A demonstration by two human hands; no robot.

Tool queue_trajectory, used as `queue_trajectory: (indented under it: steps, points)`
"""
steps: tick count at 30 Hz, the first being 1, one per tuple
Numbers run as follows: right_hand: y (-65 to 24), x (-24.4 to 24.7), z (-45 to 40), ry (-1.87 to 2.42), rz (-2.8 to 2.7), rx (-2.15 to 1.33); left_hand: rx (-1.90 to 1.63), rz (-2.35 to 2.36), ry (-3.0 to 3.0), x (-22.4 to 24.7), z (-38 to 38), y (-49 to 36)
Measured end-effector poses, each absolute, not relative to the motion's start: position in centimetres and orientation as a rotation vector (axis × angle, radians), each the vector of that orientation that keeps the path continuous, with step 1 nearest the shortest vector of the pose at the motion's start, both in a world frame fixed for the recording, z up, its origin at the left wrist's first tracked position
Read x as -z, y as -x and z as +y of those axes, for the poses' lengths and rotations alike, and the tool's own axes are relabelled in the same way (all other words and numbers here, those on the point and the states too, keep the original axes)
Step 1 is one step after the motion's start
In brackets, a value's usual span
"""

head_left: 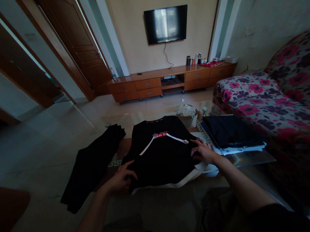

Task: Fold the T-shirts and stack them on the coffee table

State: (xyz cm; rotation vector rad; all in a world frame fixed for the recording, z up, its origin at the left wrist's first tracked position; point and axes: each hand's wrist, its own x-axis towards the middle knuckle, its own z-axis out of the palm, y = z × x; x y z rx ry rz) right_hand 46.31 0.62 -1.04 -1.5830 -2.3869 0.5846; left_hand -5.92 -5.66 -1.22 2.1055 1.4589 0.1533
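A black shirt [163,162] lies spread on the glass table, its neckline on the far side. White diagonal strips and a red printed label cross its upper part, and a white band edges its near side. My left hand [123,178] grips the shirt's left edge with bent fingers. On the opposite edge, my right hand [204,152] has its fingers curled on the cloth, pinching it near a white patch. Dark trousers [93,166] lie to the left, hanging over the near edge of the table. A stack of folded dark clothes [228,131] rests at the right.
The glass coffee table [252,159] has a patterned border. Crumpled paper [187,110] shows near its far side. A floral sofa [255,97] stands at the right. Beyond are a low wooden TV cabinet [147,83] with bottles on top and a wall television [167,25].
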Motion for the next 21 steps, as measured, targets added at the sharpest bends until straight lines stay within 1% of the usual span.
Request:
queue_trajectory:
  steps: [3, 5, 9, 12, 14, 18, 21]
  points:
    - [-46.2, 0.8, 1.1, 1.498, -2.217, -0.637, -0.215, 1.447, -2.064, 0.7, -5.7, 6.0]
    - [-46.3, 0.4, 1.5, 1.407, -2.030, -0.749, -0.325, 1.441, -2.027, 0.3, -5.6, 6.2]
    - [-46.9, -0.5, 2.1, 1.310, -1.554, -0.907, -0.738, 1.525, -1.894, -0.4, -4.6, 6.1]
    - [-47.5, -0.9, 2.5, 1.282, -1.198, -0.920, -1.057, 1.634, -1.604, -0.6, -3.7, 6.0]
    - [-47.9, -1.1, 2.7, 1.248, -1.032, -0.999, -1.174, 1.693, -1.439, -0.5, -3.2, 6.1]
    - [-48.4, -1.9, 2.8, 1.187, -0.948, -1.224, -1.225, 1.632, -1.424, -0.8, -3.0, 6.2]
    - [-48.5, -2.7, 2.2, 1.171, -1.071, -1.356, -1.059, 1.517, -1.476, -1.7, -3.6, 5.6]
